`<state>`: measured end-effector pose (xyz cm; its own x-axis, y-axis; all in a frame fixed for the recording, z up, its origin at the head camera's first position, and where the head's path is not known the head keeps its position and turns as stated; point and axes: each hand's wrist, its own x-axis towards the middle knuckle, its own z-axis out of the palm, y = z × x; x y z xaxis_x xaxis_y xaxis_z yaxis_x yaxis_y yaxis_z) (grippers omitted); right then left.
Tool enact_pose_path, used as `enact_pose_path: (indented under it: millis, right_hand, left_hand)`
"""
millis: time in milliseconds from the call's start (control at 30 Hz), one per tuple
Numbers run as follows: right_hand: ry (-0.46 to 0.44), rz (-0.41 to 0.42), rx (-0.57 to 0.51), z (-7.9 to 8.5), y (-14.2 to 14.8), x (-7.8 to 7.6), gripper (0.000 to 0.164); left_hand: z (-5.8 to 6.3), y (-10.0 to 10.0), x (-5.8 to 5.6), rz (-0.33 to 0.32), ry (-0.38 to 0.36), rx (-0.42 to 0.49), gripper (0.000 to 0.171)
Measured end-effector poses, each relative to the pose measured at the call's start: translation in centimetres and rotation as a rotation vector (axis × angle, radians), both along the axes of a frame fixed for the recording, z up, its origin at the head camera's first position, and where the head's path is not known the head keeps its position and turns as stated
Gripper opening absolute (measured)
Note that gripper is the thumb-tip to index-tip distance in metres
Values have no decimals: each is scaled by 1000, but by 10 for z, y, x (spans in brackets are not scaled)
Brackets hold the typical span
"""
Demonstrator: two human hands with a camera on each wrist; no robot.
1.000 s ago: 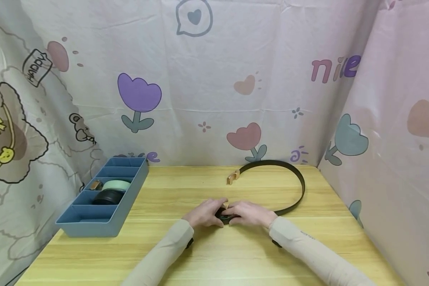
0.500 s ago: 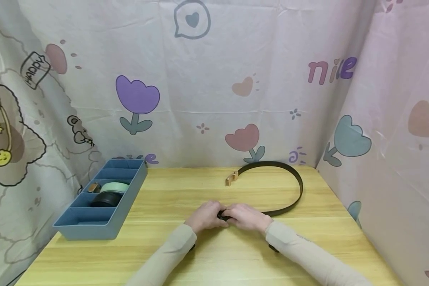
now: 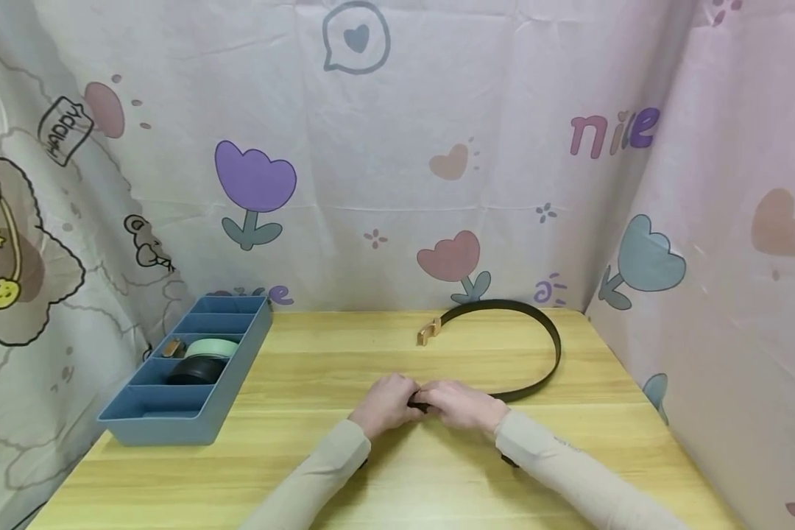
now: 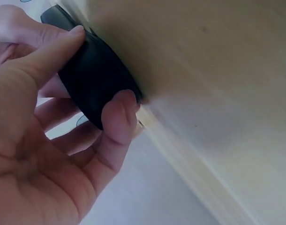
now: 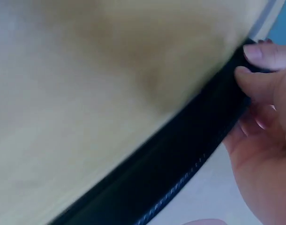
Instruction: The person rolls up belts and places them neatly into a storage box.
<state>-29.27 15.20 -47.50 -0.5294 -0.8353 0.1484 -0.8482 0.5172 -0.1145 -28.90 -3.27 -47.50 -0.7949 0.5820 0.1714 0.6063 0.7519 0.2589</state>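
A black belt (image 3: 558, 352) stands on edge on the table, curving in a wide loop to the right, and its gold buckle (image 3: 429, 331) lies at the far end. The belt's near end is a small coil between both hands, mostly hidden by fingers in the head view. My left hand (image 3: 387, 403) grips the coil's left side; in the left wrist view, thumb and fingers curl round the dark coil (image 4: 94, 77). On the other side, my right hand (image 3: 460, 405) pinches the strap, which runs stitched-edged past the fingers (image 5: 260, 84) in the right wrist view.
At the left stands a blue-grey divided organizer (image 3: 199, 432). Its compartments hold a rolled black belt (image 3: 197, 370), a rolled mint-green belt (image 3: 212, 347) and a brown-gold buckle (image 3: 174, 347). A patterned curtain (image 3: 358, 147) hangs behind the wooden table (image 3: 305, 471).
Both hands have drawn in closer round the coil, which showed more between the fingers a second ago. The left hand has shifted slightly right. The buckle end has stayed in place.
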Motion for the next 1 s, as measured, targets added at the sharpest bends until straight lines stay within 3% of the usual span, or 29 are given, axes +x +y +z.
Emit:
enact_pose_path:
  millis: [100,300,400,600,700,867,1000]
  right_hand:
    - [-72,10,-29,2,5,-3,36]
    - [-131,36,-107,0,7,-7,22]
    - [-96,16,-112,0,5,-6,17]
    - [-25,-44,-70,0,-1,-3,15]
    - [-27,-56,-45,2,-3,-1,22]
    - [-109,-69,-41,5,-1,1,40]
    - [-128,-69,-60,6,1,-1,28]
  left_hand:
    - [0,-2,-2,18,-54,-16,23]
    - [5,-4,-4,-35,-136,-38,22]
    - [6,-4,-4,-20,-131,-40,20]
    - [2,1,0,98,-58,21,32]
    - [0,1,0,101,-63,32,32]
    - [3,-4,-4,76,-78,-17,25]
    - [6,-4,-5,56,-97,-30,26]
